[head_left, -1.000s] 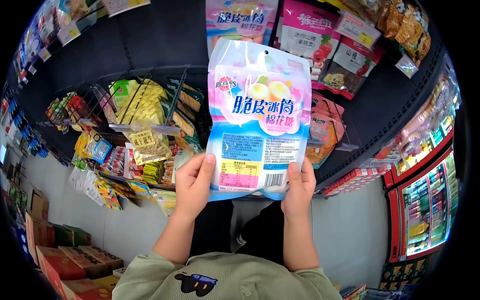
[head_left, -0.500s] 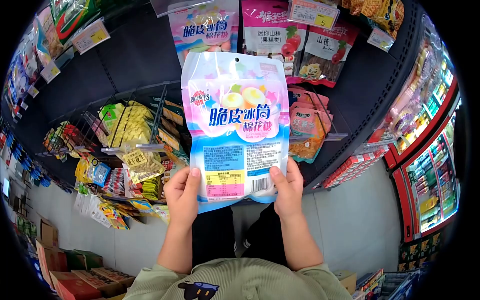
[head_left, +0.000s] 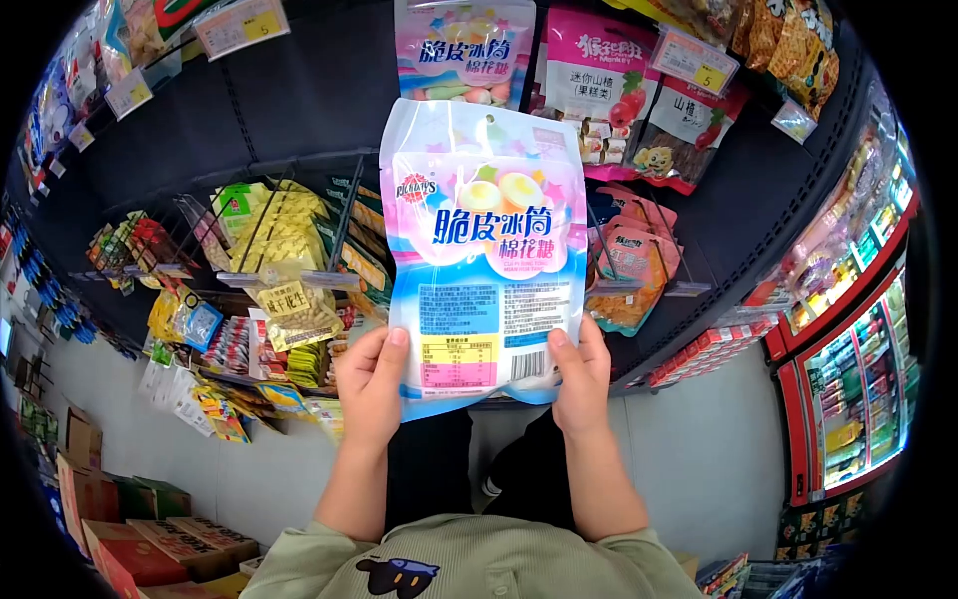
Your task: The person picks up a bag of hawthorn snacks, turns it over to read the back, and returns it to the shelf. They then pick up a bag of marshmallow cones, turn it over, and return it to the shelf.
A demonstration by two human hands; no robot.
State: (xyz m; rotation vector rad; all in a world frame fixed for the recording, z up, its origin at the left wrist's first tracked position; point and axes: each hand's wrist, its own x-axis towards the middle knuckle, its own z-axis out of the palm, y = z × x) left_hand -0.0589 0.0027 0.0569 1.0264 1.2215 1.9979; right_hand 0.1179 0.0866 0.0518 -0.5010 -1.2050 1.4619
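A pink, white and blue candy bag [head_left: 489,240] with printed text and a barcode stands upright between my two hands, its printed back towards me. My left hand [head_left: 373,384] is closed on the lower left edge, thumb on the front. On the lower right edge, beside the barcode, my right hand [head_left: 580,379] grips the same way. The fingers behind the bag are hidden. Just behind its top, a similar candy bag [head_left: 465,55] hangs on the shelf.
Pink hawthorn bags [head_left: 601,85] hang at the top right of the dark shelf. Yellow snack bags [head_left: 274,235] hang on racks to the left. Cardboard boxes [head_left: 165,549] lie at the lower left. A lit red-framed fridge [head_left: 853,389] stands at the right.
The view has shifted, so the shelf goods appear further right and slightly lower. The bag and both hands sit slightly further right in the view, with the grip unchanged.
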